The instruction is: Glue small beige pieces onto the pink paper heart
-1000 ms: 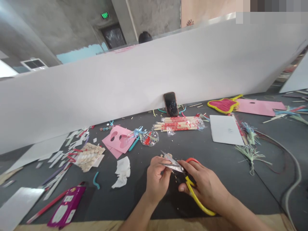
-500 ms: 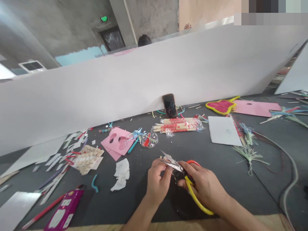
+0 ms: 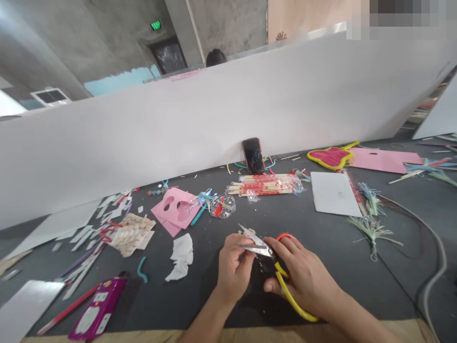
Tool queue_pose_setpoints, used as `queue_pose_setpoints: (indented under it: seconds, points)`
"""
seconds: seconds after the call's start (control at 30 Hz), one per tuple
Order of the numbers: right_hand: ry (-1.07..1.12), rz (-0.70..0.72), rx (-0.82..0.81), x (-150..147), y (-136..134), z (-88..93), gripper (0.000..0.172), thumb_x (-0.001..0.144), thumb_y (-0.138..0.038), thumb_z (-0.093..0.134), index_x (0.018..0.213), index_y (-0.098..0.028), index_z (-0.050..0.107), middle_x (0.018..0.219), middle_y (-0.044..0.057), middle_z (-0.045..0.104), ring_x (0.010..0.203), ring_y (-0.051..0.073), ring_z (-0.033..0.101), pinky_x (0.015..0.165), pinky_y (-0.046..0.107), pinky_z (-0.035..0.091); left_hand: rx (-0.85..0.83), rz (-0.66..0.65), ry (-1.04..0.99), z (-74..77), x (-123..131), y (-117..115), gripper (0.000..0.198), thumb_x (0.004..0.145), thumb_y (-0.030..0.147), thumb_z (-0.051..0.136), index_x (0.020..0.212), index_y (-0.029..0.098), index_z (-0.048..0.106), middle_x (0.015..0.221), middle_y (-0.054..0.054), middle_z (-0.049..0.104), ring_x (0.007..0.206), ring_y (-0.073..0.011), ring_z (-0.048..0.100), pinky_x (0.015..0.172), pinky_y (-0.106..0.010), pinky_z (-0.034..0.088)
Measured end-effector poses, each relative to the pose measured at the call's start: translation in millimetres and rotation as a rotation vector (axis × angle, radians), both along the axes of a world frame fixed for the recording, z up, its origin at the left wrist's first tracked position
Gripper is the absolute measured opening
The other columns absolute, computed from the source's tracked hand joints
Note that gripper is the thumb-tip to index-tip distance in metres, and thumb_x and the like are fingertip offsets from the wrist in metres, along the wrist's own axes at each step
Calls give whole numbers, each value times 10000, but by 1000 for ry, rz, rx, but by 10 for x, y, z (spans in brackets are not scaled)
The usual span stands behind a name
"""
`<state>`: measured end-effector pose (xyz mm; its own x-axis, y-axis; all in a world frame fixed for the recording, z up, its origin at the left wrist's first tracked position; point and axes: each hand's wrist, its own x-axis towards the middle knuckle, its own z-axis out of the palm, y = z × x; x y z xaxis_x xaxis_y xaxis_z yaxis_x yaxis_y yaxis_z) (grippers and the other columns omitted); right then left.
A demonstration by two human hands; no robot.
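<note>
My right hand (image 3: 303, 269) grips a pair of scissors (image 3: 260, 247) with yellow and red covered handles. The blades stand apart and point left, lying across the fingertips of my left hand (image 3: 233, 262). Those fingers are pinched together; what they hold is mostly hidden behind the blades and too small to name. Tiny pale bits (image 3: 260, 264) lie on the dark table between the two hands. Left of my left hand is a crumpled white tissue (image 3: 183, 257).
A phone (image 3: 253, 156) leans on the white partition (image 3: 200, 114). Before it lie wrapped wooden sticks (image 3: 267, 185). Pink card (image 3: 180, 202), a purple packet (image 3: 98, 307) and white strips are at left. At right are a white board (image 3: 335, 194), straw-like tassels (image 3: 373, 233) and a grey cable (image 3: 433, 247).
Both hands stay nearly in place. The scissor blades look slightly more open across my left fingertips. The whole view has shifted a little.
</note>
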<state>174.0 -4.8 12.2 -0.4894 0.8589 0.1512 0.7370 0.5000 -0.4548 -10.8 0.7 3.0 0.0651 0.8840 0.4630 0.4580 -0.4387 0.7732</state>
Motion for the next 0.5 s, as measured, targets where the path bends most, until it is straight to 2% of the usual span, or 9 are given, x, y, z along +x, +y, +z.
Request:
queue_pose_setpoints:
  seconds: [0.27, 0.5]
  points:
    - [36, 12, -54, 23, -2, -20, 483, 902, -522, 453, 1242, -183, 500, 971, 111, 653, 834, 255, 655, 695, 349, 509, -28, 19, 7, -45, 10, -4, 180, 883, 247, 503, 800, 179, 647, 807, -70, 676, 815, -194, 643, 772, -319, 524]
    - [21, -27, -43, -7, -36, -66, 436, 928, -504, 406, 1213, -185, 483, 964, 99, 658, 799, 248, 666, 651, 333, 498, 35, 48, 93, 0, 32, -15, 164, 881, 236, 507, 818, 182, 648, 842, -64, 681, 837, -186, 634, 759, -305, 516]
